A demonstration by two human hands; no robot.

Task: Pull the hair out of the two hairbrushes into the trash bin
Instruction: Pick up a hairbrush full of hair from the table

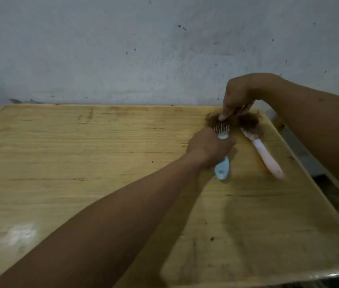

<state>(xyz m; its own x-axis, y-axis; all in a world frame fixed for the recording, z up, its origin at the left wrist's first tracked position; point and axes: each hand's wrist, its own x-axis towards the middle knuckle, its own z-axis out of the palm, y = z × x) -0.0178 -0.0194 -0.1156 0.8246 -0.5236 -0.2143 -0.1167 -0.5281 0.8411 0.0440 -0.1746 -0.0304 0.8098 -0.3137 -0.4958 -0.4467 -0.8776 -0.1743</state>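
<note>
The left hand (210,147) is gripping the blue hairbrush (222,150) by its handle. The right hand (241,96) is pinching hair (212,118) above its bristles. The pink hairbrush (265,152) is lying just beside.

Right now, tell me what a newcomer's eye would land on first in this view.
First, the two hands meeting near the wooden table's far right corner: the left hand grips the blue hairbrush by its handle while the right hand pinches at the brown hair tangled in its bristles. Just right of it lies the pink hairbrush, also clogged with hair, untouched on the table.
</note>
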